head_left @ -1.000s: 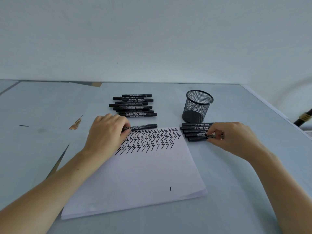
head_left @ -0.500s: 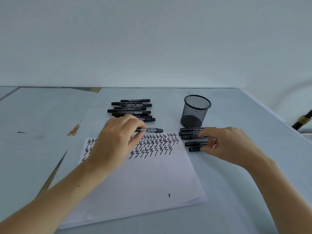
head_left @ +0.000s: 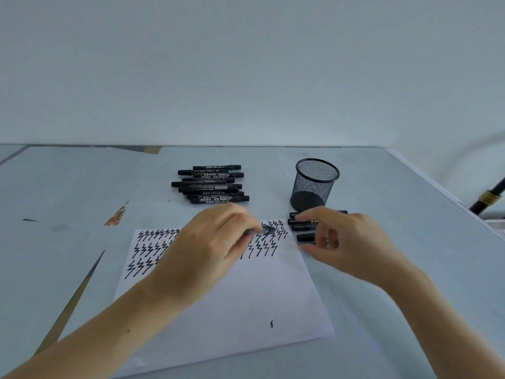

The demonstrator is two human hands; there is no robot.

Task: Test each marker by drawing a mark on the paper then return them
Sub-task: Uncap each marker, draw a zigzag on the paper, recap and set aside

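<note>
A person's left hand (head_left: 216, 247) is pinching a black marker (head_left: 263, 231) between thumb and fingers, holding it over the top rows of zigzag marks on a white sheet of paper (head_left: 246, 294) that is lying on a pale blue table (head_left: 68, 192). The marker's capped end is pointing toward three o'clock, at the right hand (head_left: 347, 242), which is hovering with fingers loosely curled and apart, gripping nothing, just over a small row of markers (head_left: 303, 228) at the paper's two o'clock corner. A larger pile of black markers (head_left: 210, 184) is lying at twelve o'clock beyond the sheet. A black mesh pen cup (head_left: 315, 184) is standing upright at one o'clock, just behind the small row. One lone mark (head_left: 271, 323) is sitting near the paper's five o'clock corner.
</note>
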